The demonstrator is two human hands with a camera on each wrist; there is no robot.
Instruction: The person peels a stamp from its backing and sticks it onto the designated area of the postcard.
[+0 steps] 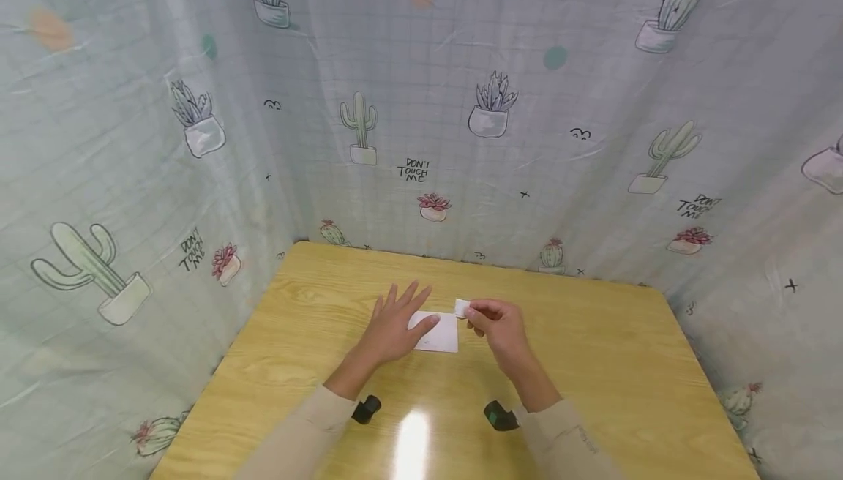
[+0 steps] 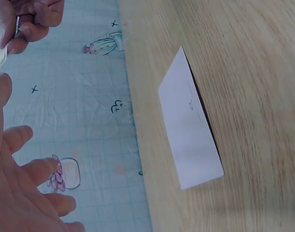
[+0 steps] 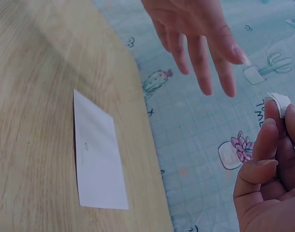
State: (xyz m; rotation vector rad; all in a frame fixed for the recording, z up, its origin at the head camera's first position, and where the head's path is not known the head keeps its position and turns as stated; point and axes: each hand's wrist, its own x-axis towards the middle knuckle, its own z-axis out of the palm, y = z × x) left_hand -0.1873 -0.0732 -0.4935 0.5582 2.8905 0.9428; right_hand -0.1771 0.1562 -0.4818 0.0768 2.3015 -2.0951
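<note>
A flat white paper rectangle (image 1: 443,337) with tiny grey print near one long edge lies on the wooden table. My left hand (image 1: 391,326) hovers over its left side, fingers straight and spread, holding nothing; in the head view the thumb overlaps the paper. Just off the paper's far right corner, my right hand (image 1: 500,330) pinches a small white piece of paper (image 3: 281,104) between thumb and index finger. Its other fingers are curled in. Both wrist views show the hands raised above the table, with the left thumb tip pointing toward the small piece.
The wooden table (image 1: 593,341) stretches out on both sides of the hands. A cactus-print curtain (image 1: 448,99) hangs along its back and sides. Black wrist cameras show by the left sleeve (image 1: 366,409) and the right sleeve (image 1: 500,416). Light glares off the near tabletop.
</note>
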